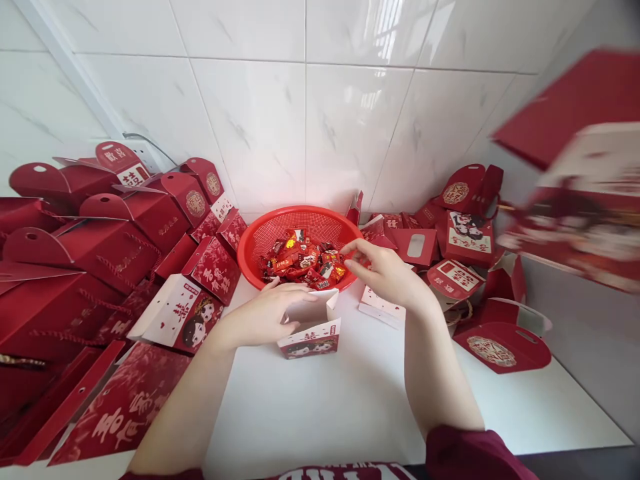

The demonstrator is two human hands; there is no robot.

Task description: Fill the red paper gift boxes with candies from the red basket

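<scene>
My left hand is on a small white and red gift box, gripping its left side with fingers across the open top. The box stands upright on the white table, and its inside looks bare where it shows. Behind it sits a red plastic basket with a heap of wrapped candies in red and gold. At the basket's right rim, my right hand reaches over the edge, fingers bent and apart, with nothing visible in them.
Red gift boxes with rope handles crowd the left side. More folded red boxes lie on the right, and a white box rests behind my right wrist. A large blurred red box fills the upper right. The tiled wall closes the back.
</scene>
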